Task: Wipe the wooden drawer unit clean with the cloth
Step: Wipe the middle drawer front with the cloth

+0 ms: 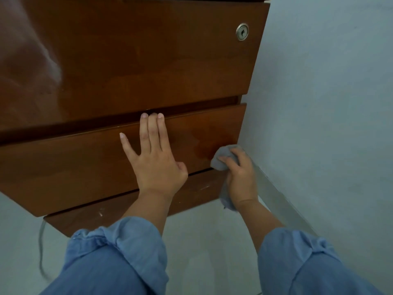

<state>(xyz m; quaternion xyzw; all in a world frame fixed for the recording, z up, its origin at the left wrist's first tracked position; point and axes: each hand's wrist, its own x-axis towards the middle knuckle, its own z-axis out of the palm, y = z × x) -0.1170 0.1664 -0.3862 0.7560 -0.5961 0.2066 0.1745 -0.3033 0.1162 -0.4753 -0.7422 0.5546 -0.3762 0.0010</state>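
Note:
The wooden drawer unit (127,60) fills the upper left, brown and glossy, with three stacked drawer fronts. My left hand (153,158) lies flat on the middle drawer front (63,167), fingers spread, fingertips at its top edge. My right hand (240,175) is shut on a grey cloth (223,158), pressed against the lower right corner of the middle drawer. A darker damp patch (204,145) shows on the wood just left of the cloth. Part of the cloth hangs below my wrist.
A round metal lock (242,31) sits at the top drawer's right end. A pale wall (329,103) stands close on the right, with a skirting strip (276,199) along the floor. A grey cable (41,248) runs over the pale floor at lower left.

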